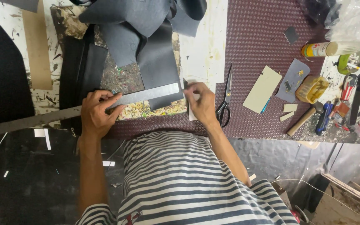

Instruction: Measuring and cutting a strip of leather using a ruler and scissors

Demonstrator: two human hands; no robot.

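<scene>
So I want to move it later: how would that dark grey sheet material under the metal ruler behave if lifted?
The dark grey sheet material probably flops: it lies folded and draped in soft curves. It looks thin, so likely light. The left hand presses the metal ruler onto it, perhaps because it shifts easily.

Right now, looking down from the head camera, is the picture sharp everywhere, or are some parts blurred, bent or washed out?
Head view: the right hand is smeared by motion blur; the left hand and metal ruler look sharp. The wide lens bends the bench edge. The clear plastic bag glares white at top right; the floor at lower left is dim.
</scene>
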